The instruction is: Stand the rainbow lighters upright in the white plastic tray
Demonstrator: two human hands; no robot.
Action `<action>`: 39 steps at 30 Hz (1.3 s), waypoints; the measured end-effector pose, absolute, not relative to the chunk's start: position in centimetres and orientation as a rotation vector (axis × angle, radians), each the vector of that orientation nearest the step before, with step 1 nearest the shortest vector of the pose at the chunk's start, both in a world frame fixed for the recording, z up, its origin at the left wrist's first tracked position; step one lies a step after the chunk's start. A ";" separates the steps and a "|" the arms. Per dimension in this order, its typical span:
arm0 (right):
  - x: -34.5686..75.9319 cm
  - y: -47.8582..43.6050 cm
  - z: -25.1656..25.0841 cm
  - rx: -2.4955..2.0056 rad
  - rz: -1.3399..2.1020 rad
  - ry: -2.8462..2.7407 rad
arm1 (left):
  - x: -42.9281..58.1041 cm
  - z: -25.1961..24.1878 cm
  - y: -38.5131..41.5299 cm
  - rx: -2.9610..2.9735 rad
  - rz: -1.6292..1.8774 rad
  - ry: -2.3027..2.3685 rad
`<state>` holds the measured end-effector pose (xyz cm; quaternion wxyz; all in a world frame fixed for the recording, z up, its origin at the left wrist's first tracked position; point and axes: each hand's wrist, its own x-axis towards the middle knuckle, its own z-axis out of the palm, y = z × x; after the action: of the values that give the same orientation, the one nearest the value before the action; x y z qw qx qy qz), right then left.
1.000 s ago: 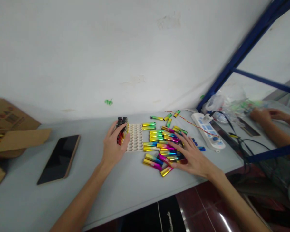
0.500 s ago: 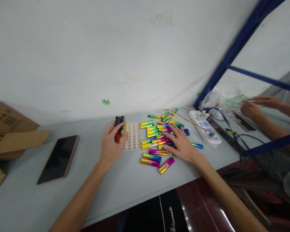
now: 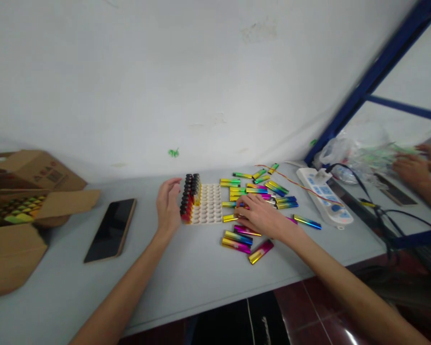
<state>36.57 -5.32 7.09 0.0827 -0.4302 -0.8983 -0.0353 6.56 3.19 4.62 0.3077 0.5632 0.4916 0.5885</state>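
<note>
On the table a white tray of round holes carries a block of upright lighters with black tops along its left side. My left hand is beside that block with curved fingers apart, holding nothing. Shiny metallic lighters in yellow, green, blue and pink lie loose to the right of the tray. Over the middle of this pile, my right hand has its fingers curled down and closed on a lighter, whose far end is hidden under the hand.
A black phone lies left of the tray. Farther left, an open cardboard box holds more lighters. A white power strip with cables and a blue metal frame bound the right side. Beyond it, another person's hands are near plastic bags.
My left hand has let go of the standing lighters and moved off to their left. My right hand's spread fingers have curled in toward the tray side of the pile. The view has shifted left.
</note>
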 end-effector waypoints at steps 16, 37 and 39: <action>34.5 -1.5 8.2 -1.150 0.878 -1.608 | 8.8 4.2 8.5 1.183 1.329 1.018; 29.3 0.3 6.5 -0.930 1.519 -1.342 | -0.8 4.5 4.0 2.016 0.688 0.810; 29.2 0.4 6.4 -0.947 1.589 -1.310 | -0.6 4.6 4.1 2.039 0.677 0.821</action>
<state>29.15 0.40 6.40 0.4235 -0.3784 -0.5236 0.6350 -0.62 4.13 4.55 0.4088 0.8091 0.3258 0.2686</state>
